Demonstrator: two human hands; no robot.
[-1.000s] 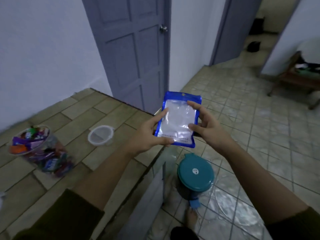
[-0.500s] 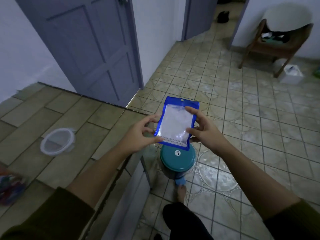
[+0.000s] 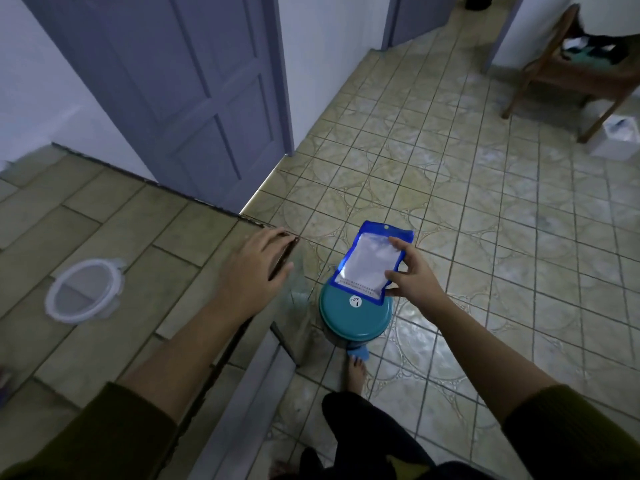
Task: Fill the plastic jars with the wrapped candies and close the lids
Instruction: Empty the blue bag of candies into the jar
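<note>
The person stands at the corner of the tiled counter (image 3: 104,216). The right hand (image 3: 412,282) holds a blue-edged pouch (image 3: 372,261), fingers and thumb pinching its right side. The pouch looks flat and empty, and it hangs just above the shut lid of a teal pedal bin (image 3: 355,313) on the floor. A bare foot (image 3: 356,372) sits at the bin's blue pedal (image 3: 358,353); I cannot tell whether it presses.

The left hand (image 3: 256,261) lies flat on the counter's corner with its fingers nearly straight and holds nothing.

Only 1 of the task's things shows plainly: a clear plastic lid (image 3: 85,289), lying on the counter well to the left of that hand, on no jar. A sliver of colour at the far left edge may be a jar, but it is too cut off to tell.

My reading is that the pouch has been emptied and binning it is the step in hand. The lid off its jar means closing remains to be done. How full any jar is cannot be judged from here.
</note>
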